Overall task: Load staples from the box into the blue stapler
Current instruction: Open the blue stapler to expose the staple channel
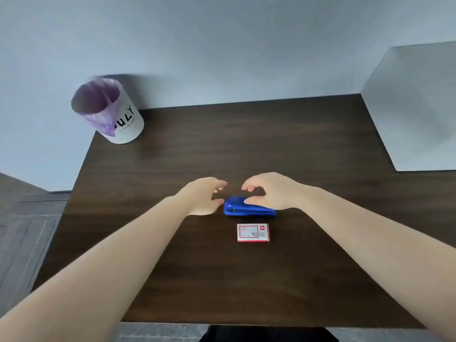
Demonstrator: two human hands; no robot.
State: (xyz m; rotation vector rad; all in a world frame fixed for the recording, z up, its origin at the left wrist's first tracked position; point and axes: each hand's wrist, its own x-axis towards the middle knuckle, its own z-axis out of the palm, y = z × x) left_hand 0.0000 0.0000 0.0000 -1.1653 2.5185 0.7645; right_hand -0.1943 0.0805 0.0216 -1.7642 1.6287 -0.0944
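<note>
Dark wood table against a pale wall, both hands reaching in at the blue stapler.

Stapler is lying flat mid-table, closed. Right hand is curling over its right end, thumb touching the top, fingers spread and not clamped. Left hand is hovering just beside its left end, fingers loose, gripping nothing. Staple box is sitting shut just nearer the person, untouched. White bin with purple liner is standing by the far left corner.
</note>
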